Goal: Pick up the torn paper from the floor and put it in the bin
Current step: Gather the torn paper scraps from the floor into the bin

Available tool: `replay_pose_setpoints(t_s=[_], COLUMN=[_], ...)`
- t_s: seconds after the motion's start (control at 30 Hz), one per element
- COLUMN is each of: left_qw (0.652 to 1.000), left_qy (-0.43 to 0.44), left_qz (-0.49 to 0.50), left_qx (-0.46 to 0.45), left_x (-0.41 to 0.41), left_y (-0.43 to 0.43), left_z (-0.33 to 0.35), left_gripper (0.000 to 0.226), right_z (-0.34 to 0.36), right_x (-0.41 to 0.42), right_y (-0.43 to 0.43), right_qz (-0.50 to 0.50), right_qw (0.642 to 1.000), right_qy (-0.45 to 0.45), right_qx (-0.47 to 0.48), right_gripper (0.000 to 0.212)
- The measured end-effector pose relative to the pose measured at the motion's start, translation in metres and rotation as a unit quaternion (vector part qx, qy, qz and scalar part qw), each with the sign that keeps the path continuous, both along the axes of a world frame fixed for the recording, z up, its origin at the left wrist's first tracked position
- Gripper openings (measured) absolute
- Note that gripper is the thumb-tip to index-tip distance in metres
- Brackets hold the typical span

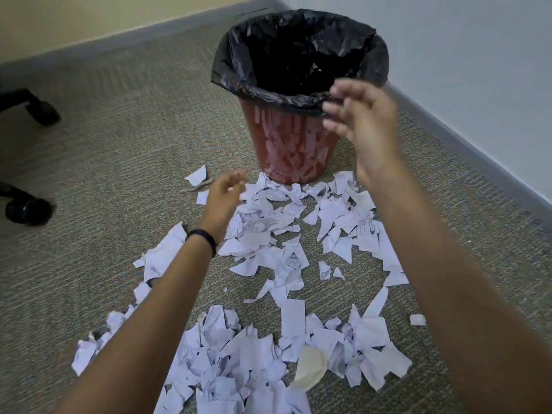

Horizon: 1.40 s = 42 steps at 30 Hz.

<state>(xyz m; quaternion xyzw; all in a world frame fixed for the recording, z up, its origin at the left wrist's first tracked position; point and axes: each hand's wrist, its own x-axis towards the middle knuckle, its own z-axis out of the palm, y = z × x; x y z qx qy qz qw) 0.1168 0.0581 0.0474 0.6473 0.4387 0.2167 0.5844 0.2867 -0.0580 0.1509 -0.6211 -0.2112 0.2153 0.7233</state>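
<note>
Several scraps of torn white paper (268,240) lie scattered over the carpet from the foot of the bin toward me. The bin (291,144) is red with a black liner (239,64) folded over its rim, and it stands upright near the wall corner. My right hand (363,121) hangs at the bin's near rim with fingers loosely spread and nothing in it. My left hand (225,195), blurred, hovers low over the paper left of the bin's base, fingers relaxed, holding nothing that I can see. A black band sits on my left wrist.
Two black chair castors (41,110) (28,210) stand at the far left. A grey skirting board (466,138) runs along the wall right of the bin. A cream round scrap (309,366) lies among the near paper.
</note>
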Motion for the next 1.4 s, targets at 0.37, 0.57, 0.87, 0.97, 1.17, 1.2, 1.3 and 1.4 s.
replay_pose_setpoints(t_s=[0.37,0.57,0.87,0.97,1.17,1.2,1.3,1.4], left_qw=[0.783,0.792,0.760,0.753,0.765,0.767,0.765,0.774], left_qy=[0.466,0.453,0.481,0.486,0.469,0.463,0.444,0.422], left_qz=[-0.333,-0.319,-0.350,-0.358,-0.348,-0.342,-0.330,-0.324], left_qx=[0.242,0.257,0.262,0.261,0.273,0.284,0.330,0.342], left_x=[-0.055,-0.041,-0.037,-0.038,-0.045,-0.048,-0.053,-0.059], left_y=[-0.024,-0.020,-0.015,-0.014,-0.013,-0.014,-0.018,-0.021], left_z=[-0.119,-0.120,-0.121,-0.121,-0.118,-0.119,-0.118,-0.118], left_gripper=[0.101,0.103,0.088,0.085,0.069,0.066,0.058,0.058], right_z=[-0.177,-0.203,-0.217,-0.221,-0.224,-0.225,-0.224,-0.221], right_x=[0.031,0.028,0.026,0.025,0.019,0.018,0.013,0.006], right_y=[-0.069,-0.063,-0.041,-0.047,-0.059,-0.061,-0.066,-0.069], right_qz=[0.056,0.182,0.303,0.286,0.204,0.200,0.196,0.190], right_qw=[0.891,0.812,0.615,0.654,0.707,0.713,0.728,0.751], right_qy=[-0.133,-0.205,-0.379,-0.359,-0.378,-0.381,-0.380,-0.375], right_qx=[-0.431,-0.515,-0.621,-0.601,-0.562,-0.554,-0.535,-0.509], right_gripper=[0.051,0.081,0.087,0.073,0.031,0.028,0.022,0.021])
